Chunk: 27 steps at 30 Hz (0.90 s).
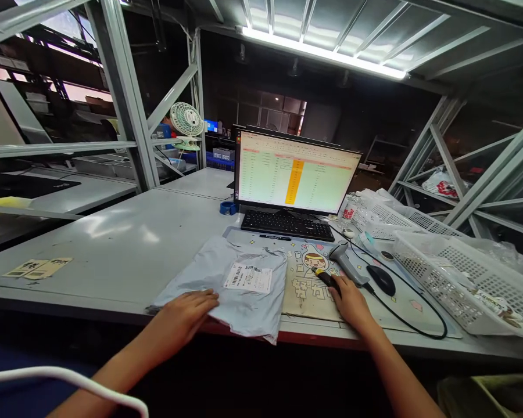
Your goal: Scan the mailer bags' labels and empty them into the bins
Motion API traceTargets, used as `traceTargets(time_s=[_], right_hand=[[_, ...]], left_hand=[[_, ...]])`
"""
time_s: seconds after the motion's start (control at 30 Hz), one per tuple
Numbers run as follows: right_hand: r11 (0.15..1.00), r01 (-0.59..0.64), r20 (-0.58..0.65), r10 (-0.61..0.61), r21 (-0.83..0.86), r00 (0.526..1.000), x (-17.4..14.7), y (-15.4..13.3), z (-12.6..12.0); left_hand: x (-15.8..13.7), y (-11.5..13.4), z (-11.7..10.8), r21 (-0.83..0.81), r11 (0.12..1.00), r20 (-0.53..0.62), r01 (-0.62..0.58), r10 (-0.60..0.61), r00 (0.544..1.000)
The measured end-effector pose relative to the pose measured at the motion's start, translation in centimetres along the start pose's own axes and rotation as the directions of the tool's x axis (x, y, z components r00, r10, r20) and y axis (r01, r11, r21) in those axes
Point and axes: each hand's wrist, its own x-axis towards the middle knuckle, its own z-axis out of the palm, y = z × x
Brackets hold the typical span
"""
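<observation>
Our left grip (192, 310), the nearer one, rests unclenched on the near left edge of the bag (244, 305) on the bench (126, 249), while beyond its right side the cutter (326, 277) slants lengthwise away and leftward from our right grip (351, 299), clamped on its near end.

I'm counting two hands (192, 310), one parcel (233, 285), one knife (326, 277), one scanner (347, 265), one mouse (380, 280), one keyboard (286, 225), one pen (275, 237) and one fan (186, 119).

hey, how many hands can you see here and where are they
2. The left hand lies on the near edge of the parcel; the right hand holds a black-and-yellow tool. Others could be hidden farther back.
</observation>
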Motion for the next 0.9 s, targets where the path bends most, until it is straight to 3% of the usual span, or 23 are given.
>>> traceTargets(time_s=[0.1, 0.2, 0.33, 0.4, 0.47, 0.6, 0.73, 0.83, 0.9], right_hand=[[0.996, -0.016, -0.065, 0.021, 0.091, 0.998, 0.6, -0.4, -0.2], [0.939, 0.023, -0.195, 0.048, 0.344, 0.98, 2.2, -1.8, -2.7], [0.666, 0.094, -0.201, 0.086, 0.74, 0.976, 3.7, -5.2, -9.1], [0.522, 0.156, -0.217, 0.058, 0.839, 0.974, 4.1, -7.4, -12.4], [0.454, 0.239, -0.278, 0.021, 0.859, 0.96, 4.6, -9.4, -14.9], [0.481, 0.31, -0.322, -0.06, 0.82, 0.945, 6.0, -10.7, -16.2], [0.532, 0.313, -0.328, -0.068, 0.787, 0.942, 7.4, -9.1, -15.1], [0.667, 0.306, -0.412, 0.002, 0.679, 0.911, 8.0, -7.6, -15.0], [0.788, 0.28, -0.509, 0.049, 0.549, 0.859, 7.8, -7.2, -15.7]], left_hand=[[1.8, 0.7, -3.7, 0.047, 0.999, -0.139, 0.001, 0.006, 0.99], [5.0, 2.3, -8.2, 0.173, 0.985, -0.293, -0.001, 0.053, 0.955], [10.5, 5.1, -13.9, 0.283, 0.953, -0.348, 0.112, -0.006, 0.937], [13.4, 6.6, -15.6, 0.285, 0.945, -0.319, 0.16, -0.064, 0.946], [15.7, 8.1, -16.3, 0.262, 0.954, -0.252, 0.144, -0.076, 0.965], [18.1, 9.7, -15.5, 0.183, 0.974, -0.127, 0.132, -0.11, 0.986], [17.5, 7.5, -14.7, 0.134, 0.97, -0.049, 0.202, -0.197, 0.979], [16.6, 4.6, -14.6, 0.065, 0.965, -0.008, 0.256, -0.256, 0.967], [16.2, 3.4, -14.5, -0.06, 0.965, -0.068, 0.257, -0.261, 0.963]])
